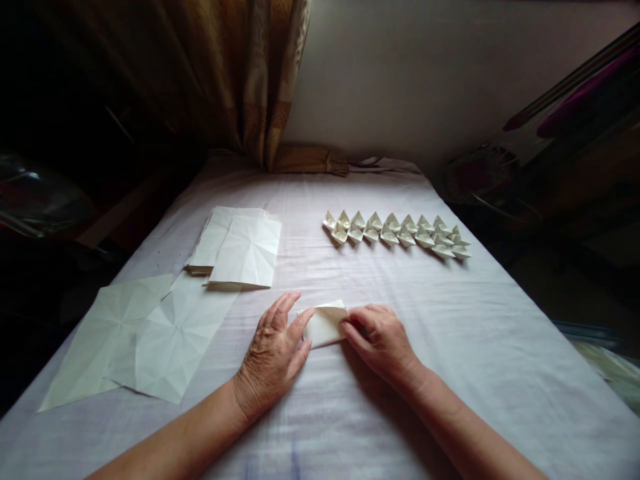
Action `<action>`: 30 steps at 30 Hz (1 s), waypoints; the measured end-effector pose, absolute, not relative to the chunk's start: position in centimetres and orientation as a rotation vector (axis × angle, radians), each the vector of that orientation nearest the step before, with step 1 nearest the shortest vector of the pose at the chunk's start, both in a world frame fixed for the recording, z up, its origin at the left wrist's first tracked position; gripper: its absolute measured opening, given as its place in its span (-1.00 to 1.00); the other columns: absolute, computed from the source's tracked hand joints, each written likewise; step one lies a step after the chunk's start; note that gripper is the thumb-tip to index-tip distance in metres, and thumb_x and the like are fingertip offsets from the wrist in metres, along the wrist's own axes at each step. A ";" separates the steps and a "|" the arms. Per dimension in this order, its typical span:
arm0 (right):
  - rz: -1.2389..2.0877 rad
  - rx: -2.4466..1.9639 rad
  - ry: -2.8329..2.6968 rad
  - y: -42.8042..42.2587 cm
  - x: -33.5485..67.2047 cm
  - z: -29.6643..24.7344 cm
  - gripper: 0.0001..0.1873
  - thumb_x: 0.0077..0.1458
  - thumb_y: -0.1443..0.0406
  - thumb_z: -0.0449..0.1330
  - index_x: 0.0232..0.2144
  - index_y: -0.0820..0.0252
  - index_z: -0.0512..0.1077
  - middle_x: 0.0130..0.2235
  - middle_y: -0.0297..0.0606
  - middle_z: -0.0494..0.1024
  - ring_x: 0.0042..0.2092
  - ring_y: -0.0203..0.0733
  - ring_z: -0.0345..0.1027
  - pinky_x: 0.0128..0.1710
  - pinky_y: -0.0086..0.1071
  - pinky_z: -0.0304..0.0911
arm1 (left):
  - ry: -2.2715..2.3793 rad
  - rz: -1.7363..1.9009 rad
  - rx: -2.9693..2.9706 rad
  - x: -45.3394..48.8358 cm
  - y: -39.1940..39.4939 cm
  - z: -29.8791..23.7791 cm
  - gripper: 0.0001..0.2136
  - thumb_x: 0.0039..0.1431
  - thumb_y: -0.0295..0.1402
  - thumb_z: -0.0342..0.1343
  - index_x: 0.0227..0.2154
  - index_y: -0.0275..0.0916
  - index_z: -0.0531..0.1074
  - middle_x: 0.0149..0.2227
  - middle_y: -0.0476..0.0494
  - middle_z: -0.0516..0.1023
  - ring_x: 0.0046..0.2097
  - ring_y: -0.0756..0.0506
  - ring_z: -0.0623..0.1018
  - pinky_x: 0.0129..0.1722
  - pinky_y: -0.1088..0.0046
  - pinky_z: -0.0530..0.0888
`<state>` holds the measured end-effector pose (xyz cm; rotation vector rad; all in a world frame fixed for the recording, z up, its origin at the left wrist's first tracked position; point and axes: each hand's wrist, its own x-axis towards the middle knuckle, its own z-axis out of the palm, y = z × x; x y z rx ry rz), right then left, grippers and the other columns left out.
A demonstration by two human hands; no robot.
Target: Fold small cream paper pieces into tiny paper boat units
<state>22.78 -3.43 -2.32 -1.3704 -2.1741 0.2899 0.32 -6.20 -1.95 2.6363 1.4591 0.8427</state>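
Observation:
A small folded piece of white paper (324, 328) lies on the cloth between my two hands. My right hand (380, 340) pinches its right edge between thumb and curled fingers, and a flap there is lifted a little. On the paper's left side, my left hand (275, 343) lies with fingers spread, its thumb and index fingertips at the paper's edge. Two rows of small folded paper boats (391, 237) stand beyond my right hand. Past my left hand sits a stack of creased paper sheets (247, 250).
Two larger creased sheets (175, 340) overlap at the left, near the stack. A pale sheet (450, 413) covers the whole surface. At the far end hang a brown curtain (250, 80) and its trailing hem, before a plain wall (400, 80).

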 end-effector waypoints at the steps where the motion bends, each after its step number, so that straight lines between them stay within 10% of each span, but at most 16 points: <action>1: 0.279 -1.368 -2.173 -3.5 22.8 -2.4 -0.83 0.12 0.32 0.17 -0.52 0.14 0.40 -0.52 -0.36 0.48 -0.42 -0.23 0.34 -0.30 -0.36 0.10 | 1.433 0.812 2.682 0.4 -6.3 -1.9 -0.64 0.23 -0.45 0.02 0.09 -0.27 0.36 0.25 -0.38 0.27 0.29 -0.31 0.24 0.19 0.05 0.31; 10: 0.250 -1.355 -2.164 -3.4 22.9 -3.2 -0.70 0.20 0.30 0.13 -0.01 0.16 0.38 -0.44 -0.33 0.56 -0.38 -0.17 0.41 -0.26 -0.28 0.20 | 1.127 0.558 2.855 1.2 -7.2 -2.1 -0.57 0.34 -0.20 -0.04 0.19 -0.29 0.28 0.21 -0.18 0.41 0.27 -0.20 0.33 0.27 0.16 0.21; 30: 0.276 -1.313 -2.162 -3.2 22.9 -3.8 -0.63 0.21 0.28 0.15 0.06 0.19 0.35 -0.40 -0.31 0.53 -0.36 -0.18 0.38 -0.27 -0.27 0.20 | 1.230 0.607 2.794 0.2 -7.3 -1.9 -0.64 0.34 -0.31 -0.05 0.12 -0.28 0.37 0.14 -0.18 0.49 0.17 -0.20 0.44 0.13 0.20 0.40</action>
